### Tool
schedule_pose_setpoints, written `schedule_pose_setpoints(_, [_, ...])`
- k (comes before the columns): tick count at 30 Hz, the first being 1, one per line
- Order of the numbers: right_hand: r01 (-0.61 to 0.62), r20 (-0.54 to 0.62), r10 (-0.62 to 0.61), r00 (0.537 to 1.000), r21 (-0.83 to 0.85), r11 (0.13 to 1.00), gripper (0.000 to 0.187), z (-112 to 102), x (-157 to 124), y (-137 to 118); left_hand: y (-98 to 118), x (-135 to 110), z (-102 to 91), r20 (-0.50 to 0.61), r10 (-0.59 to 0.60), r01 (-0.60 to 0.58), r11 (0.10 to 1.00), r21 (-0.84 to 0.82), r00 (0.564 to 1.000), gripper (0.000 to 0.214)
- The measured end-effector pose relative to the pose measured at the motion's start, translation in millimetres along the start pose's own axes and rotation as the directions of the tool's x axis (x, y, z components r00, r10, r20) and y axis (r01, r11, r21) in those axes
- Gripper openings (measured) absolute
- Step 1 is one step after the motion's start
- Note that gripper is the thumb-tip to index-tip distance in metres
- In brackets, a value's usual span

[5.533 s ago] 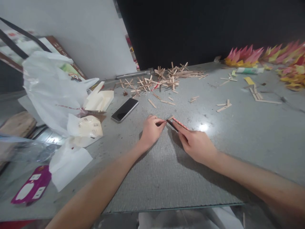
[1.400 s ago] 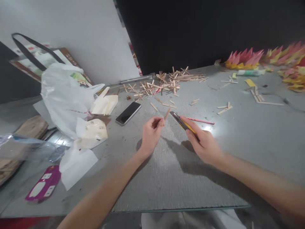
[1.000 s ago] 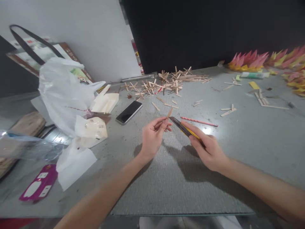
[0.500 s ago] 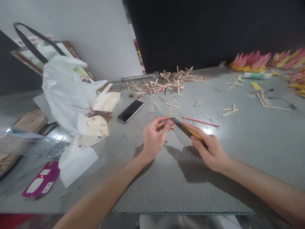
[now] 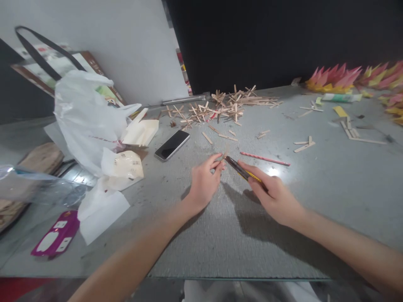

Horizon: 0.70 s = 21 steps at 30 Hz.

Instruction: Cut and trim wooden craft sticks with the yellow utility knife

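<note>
My left hand (image 5: 204, 184) pinches a short wooden stick (image 5: 224, 154) low over the grey mat (image 5: 226, 235). Its fingers are closed on the stick's near end. My right hand (image 5: 274, 196) grips a yellow and black utility knife (image 5: 241, 169), with the forefinger along its back. The knife's tip points at the stick, close to my left fingertips. A pink pencil (image 5: 265, 158) lies on the table just beyond the knife.
A pile of crossed wooden sticks (image 5: 220, 108) lies at the back. A black phone (image 5: 172, 144) sits left of my hands, next to a white plastic bag (image 5: 86, 117) and paper wrappers (image 5: 121, 165). Pink and yellow folded paper shapes (image 5: 346, 77) line the back right.
My left hand has lowered the stick from mid-air down towards the mat. The knife has come closer to it. Earlier the pencil lay under my right hand; it now rests on the table.
</note>
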State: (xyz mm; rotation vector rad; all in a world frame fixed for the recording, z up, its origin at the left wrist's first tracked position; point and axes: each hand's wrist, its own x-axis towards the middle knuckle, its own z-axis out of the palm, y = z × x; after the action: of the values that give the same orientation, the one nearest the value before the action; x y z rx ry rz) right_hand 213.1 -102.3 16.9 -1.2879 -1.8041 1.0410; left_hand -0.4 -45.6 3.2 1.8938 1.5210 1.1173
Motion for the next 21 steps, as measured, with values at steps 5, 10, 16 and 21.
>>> schedule_pose_setpoints(5, [-0.069,0.037,0.067,0.997,0.065,0.996,0.05,0.1,1.9,-2.2,-2.4,-1.4,3.2,-0.006,0.051,-0.05,0.998,0.042,0.999,0.026])
schedule_pose_setpoints(10, [-0.123,0.056,0.116,0.992,0.155,0.98,0.049,2.6,3.6,1.2,-4.5,-1.9,6.4,-0.01,0.038,-0.038,0.998,0.052,0.999,0.027])
schedule_pose_setpoints(16, [-0.209,0.095,0.187,0.978,0.37,0.905,0.053,5.6,6.5,6.0,-2.6,-0.9,8.3,-0.02,0.051,-0.051,0.998,0.024,0.998,0.028])
schedule_pose_setpoints(21, [-0.273,0.135,0.237,0.962,0.508,0.817,0.057,4.5,8.2,0.4,0.3,0.1,9.3,-0.037,0.02,-0.02,1.0,-0.002,0.999,0.027])
